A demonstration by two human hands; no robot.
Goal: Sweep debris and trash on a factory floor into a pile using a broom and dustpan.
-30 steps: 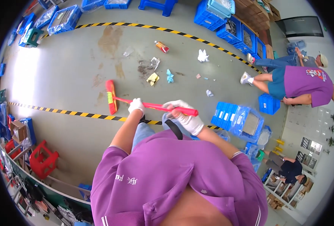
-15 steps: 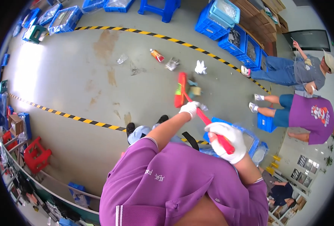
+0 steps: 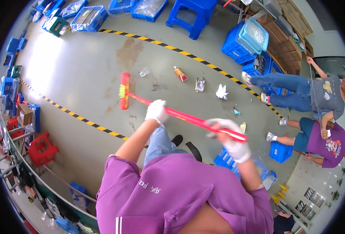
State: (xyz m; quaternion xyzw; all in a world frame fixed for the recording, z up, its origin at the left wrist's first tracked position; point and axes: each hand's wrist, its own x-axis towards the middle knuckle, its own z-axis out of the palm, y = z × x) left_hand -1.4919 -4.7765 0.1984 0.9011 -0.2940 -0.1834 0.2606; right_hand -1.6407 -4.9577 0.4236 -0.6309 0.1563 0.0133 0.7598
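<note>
A red broom (image 3: 186,118) slants across the space in front of me, its head with yellow-green bristles (image 3: 122,91) out to the left, low over the floor. My left hand (image 3: 157,112), in a white glove, is closed around the handle nearer the head. Close to the handle's end, my white-gloved right hand (image 3: 230,141) grips it, a little blurred. Litter lies right of the broom head: clear plastic film (image 3: 144,71), an orange-red bottle (image 3: 180,74), a grey-white crumpled item (image 3: 200,84), a white crumpled piece (image 3: 222,92), a blue scrap (image 3: 236,112) and a pale yellow piece (image 3: 243,127).
Yellow-black tape (image 3: 172,48) borders the floor. Blue crates (image 3: 236,45) stack at the far right, and a blue stool (image 3: 192,17) stands at the back. Two people (image 3: 297,84) are at right, near a blue crate (image 3: 280,151). At left is a red stool (image 3: 42,148).
The broom head has swung left, away from the blue and yellow scraps. Both hands moved with the handle, the left one farther leftward. My view has shifted, and one person at right has stepped.
</note>
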